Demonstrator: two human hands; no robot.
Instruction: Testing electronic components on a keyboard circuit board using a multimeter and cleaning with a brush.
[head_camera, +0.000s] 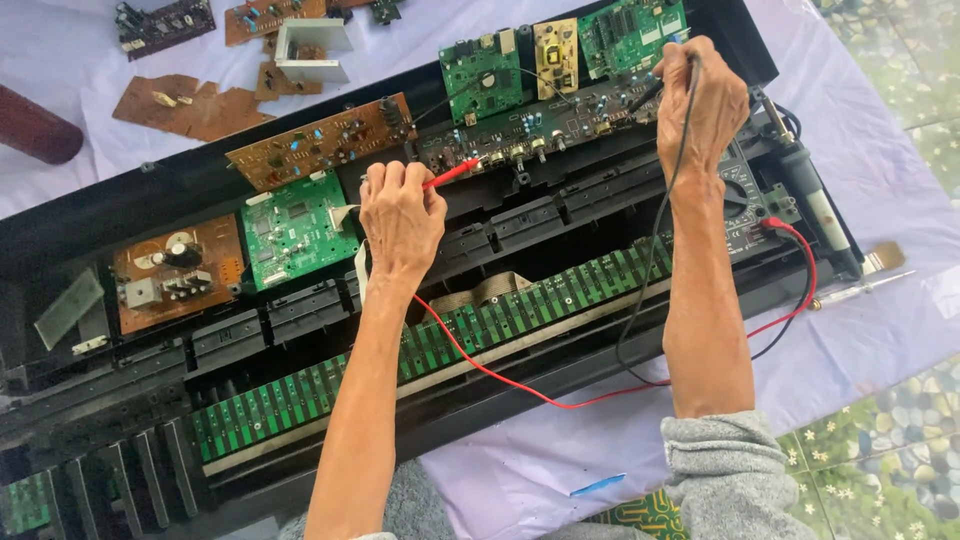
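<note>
Hands work inside an opened black keyboard case (120, 215) laid on a pale purple sheet (880, 150). The left hand (400, 215) is closed around a red probe (450, 174), whose tip points up and to the right of the knuckles onto a dark board (545, 125) lined with knobs. A red lead (520, 385) trails from under that wrist, down across the case edge and round to a multimeter (745, 205). The right hand (700, 105) is closed around a black probe (648, 95), its tip set on the same dark board just left of the fingers; a black lead (640, 300) hangs down along the forearm. The multimeter lies just below and right of the right hand, partly hidden by the wrist. A soldering iron (805, 190) lies further right of it, with a brush (880, 258) and a screwdriver (860, 290) beyond on the sheet. Left of the left hand sits a green board (295, 230), a brown board (320, 140) above it and another brown board (175, 270) further left. Below both wrists runs a long green key-contact strip (440, 335). Three small boards (560, 55) stand above the dark board, between the hands. Loose boards (190, 100) lie well up and left on the sheet.
</note>
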